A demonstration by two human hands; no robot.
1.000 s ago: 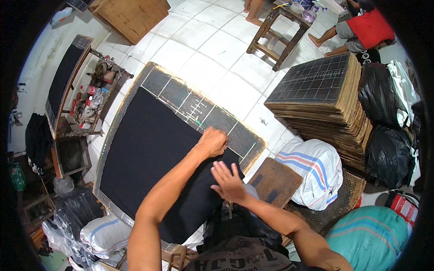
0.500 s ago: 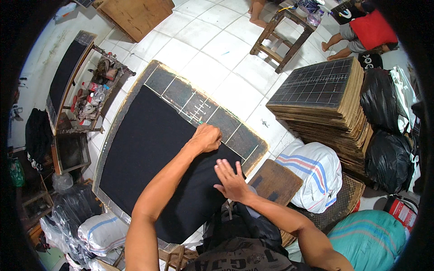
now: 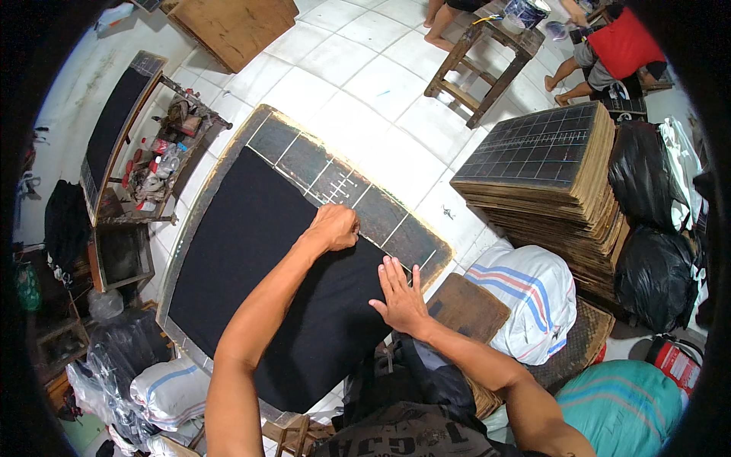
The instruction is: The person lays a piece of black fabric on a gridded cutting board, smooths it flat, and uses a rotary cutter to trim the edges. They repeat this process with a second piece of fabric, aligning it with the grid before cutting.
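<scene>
Black cloth [image 3: 244, 266] covers most of a dark board [image 3: 301, 160] with white grid lines and a worn, pale rim. The cloth's far edge runs along a white line, leaving a strip of the marked board bare. My left hand [image 3: 335, 227] is closed in a fist at that edge, near the short white tick marks. Whatever its fingers hold is hidden beneath the hand. To the right of it, my right hand [image 3: 402, 298] lies open, fingers stretched, over the cloth's right-hand part near its edge.
A tall stack of gridded boards [image 3: 533, 148] stands at the right, beside black plastic bags [image 3: 647, 175] and a white striped sack [image 3: 525, 297]. A wooden stool [image 3: 487, 65] is at the far side. A cluttered shelf [image 3: 171, 160] stands left. Other people sit far right.
My left fist has slid a little left along the cloth's edge. My right hand has moved right and slightly away from me, staying open.
</scene>
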